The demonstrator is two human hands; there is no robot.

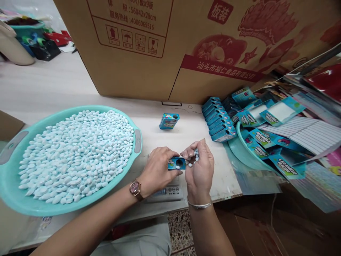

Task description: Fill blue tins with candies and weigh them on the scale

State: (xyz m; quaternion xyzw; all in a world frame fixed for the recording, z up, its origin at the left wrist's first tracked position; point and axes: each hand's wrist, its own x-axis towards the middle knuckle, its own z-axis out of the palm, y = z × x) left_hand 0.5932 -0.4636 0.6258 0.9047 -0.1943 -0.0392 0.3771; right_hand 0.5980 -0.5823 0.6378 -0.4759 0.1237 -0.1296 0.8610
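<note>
My left hand (161, 165), with a watch on its wrist, grips a small blue candy box (173, 164) between thumb and fingers. A round dark hole shows in the box's top, with a pale candy at its edge. Right beside the hole, my right hand (201, 165) is cupped closed around several pale blue candies (196, 155). Both hands are over a white digital scale (170, 192), partly hidden by my left hand and forearm. Another blue candy box (169, 121) stands upright farther back on the table.
At the left, a large turquoise basin (137, 142) is heaped with pale candies. A row of blue boxes (218, 121) stands back right, beside a basin (239, 137) of flattened or unfilled-looking blue cartons. Behind, a big cardboard carton (149, 74) blocks the table's rear.
</note>
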